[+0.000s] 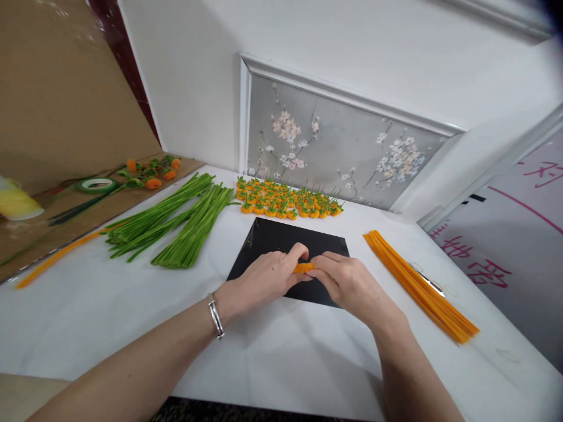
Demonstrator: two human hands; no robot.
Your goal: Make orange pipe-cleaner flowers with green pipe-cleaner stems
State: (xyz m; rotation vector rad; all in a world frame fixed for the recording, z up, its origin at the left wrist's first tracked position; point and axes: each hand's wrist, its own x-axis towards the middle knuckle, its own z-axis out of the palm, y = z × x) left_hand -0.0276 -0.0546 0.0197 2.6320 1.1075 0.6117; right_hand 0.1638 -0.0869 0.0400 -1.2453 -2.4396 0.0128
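Note:
Over a black mat (303, 232), my left hand (270, 272) and my right hand (345, 278) meet at a small orange piece of fuzzy pipe cleaner (303, 268). It looks bent or coiled. The fingers of both hands pinch it, and part of it is hidden behind the fingertips. On my left wrist sits a silver bangle (215, 316). Behind the mat stand rows of small orange pipe-cleaner pumpkins (285, 199) with green tops. A bundle of straight orange pipe cleaners (417, 284) lies right of my hands.
Green pipe cleaners (189, 228) lie in bundles to the left. Scissors (426, 278) rest beside the orange bundle. Cardboard (57, 240) at far left carries green tape (97, 185) and finished orange pieces (153, 183) on stems. A wall panel (325, 135) stands behind the white table (246, 375).

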